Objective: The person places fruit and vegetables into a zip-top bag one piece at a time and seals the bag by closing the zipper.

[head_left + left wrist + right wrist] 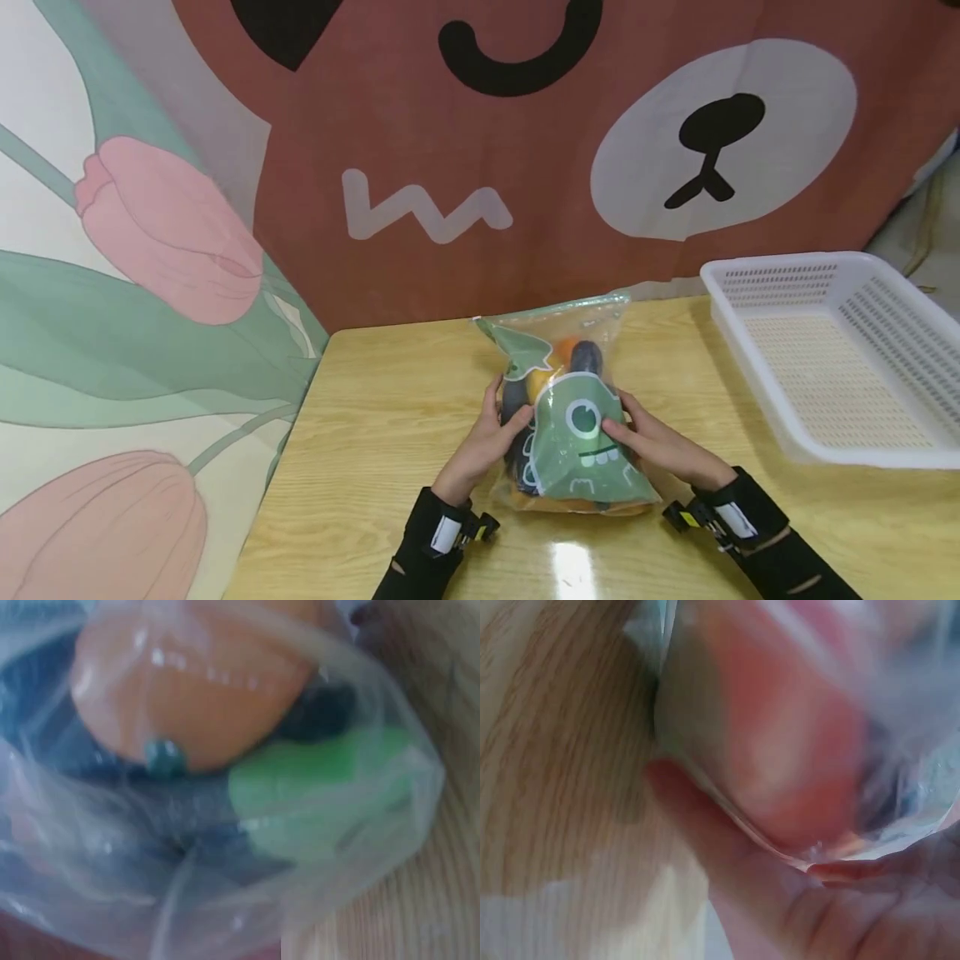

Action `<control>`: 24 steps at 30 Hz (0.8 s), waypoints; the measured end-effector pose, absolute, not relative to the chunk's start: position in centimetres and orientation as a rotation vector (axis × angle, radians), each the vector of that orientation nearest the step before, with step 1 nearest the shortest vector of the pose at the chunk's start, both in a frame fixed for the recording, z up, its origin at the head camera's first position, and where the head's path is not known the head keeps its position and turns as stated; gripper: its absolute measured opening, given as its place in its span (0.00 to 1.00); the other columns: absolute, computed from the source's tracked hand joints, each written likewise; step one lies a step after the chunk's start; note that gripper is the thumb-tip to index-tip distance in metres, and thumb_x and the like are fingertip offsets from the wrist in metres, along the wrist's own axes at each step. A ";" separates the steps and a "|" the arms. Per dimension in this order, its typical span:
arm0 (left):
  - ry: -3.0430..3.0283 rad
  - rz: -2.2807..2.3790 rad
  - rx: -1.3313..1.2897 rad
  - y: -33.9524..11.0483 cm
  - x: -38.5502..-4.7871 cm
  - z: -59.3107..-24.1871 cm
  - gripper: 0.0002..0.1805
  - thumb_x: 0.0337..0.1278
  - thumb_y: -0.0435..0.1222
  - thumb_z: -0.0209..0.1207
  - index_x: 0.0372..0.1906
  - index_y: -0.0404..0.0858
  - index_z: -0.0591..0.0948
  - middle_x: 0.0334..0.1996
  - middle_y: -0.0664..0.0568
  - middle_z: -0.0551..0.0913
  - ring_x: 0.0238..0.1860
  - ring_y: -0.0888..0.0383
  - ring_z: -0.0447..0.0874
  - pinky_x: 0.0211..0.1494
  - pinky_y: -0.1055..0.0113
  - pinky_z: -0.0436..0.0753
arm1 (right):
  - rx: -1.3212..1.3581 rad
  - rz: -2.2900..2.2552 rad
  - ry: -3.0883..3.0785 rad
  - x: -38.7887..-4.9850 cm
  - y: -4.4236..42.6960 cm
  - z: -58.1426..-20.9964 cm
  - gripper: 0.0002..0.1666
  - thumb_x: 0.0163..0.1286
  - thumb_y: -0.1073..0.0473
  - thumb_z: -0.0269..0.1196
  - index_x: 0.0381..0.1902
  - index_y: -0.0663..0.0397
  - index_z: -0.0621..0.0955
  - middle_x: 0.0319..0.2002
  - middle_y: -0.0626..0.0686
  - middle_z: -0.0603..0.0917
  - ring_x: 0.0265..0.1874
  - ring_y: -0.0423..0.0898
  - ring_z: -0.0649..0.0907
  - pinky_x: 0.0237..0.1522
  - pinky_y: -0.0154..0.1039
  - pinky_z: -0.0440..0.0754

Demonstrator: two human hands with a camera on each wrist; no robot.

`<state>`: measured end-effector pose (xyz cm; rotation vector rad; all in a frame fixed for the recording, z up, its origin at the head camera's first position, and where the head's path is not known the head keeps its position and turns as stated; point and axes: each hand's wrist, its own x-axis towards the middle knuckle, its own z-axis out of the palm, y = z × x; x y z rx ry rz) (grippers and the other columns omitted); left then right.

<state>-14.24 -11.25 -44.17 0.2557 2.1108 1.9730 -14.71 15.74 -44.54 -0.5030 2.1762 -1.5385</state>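
A clear zip bag [581, 450] with a green one-eyed monster print stands on the table, full of things like toy fruit and vegetables. Through its plastic show a dark elongated piece [587, 358], an orange round piece [187, 697], a green piece [322, 787] and a red-orange piece [795, 750]. My left hand [483, 440] holds the bag's left side, thumb across the front. On the opposite side my right hand [663, 443] grips it, thumb over the print and fingers partly hidden behind. The bag's top edge looks flat; whether it is sealed I cannot tell.
A white perforated plastic basket [810, 417] sits at the right of the wooden table [375, 467]. Behind the table hangs a brown cloth [450, 283] with a bear print, and a tulip-patterned cloth [172, 233] hangs at the left.
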 end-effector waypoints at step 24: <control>2.117 1.864 0.226 -12.8 -15.1 -43.7 0.46 0.64 0.56 0.49 0.75 0.40 0.40 0.63 0.33 0.61 0.59 0.43 0.68 0.58 0.54 0.71 | -0.432 -1.518 2.297 -15.1 16.4 -43.4 0.41 0.77 0.45 0.41 0.74 0.64 0.42 0.70 0.70 0.48 0.65 0.68 0.59 0.58 0.63 0.63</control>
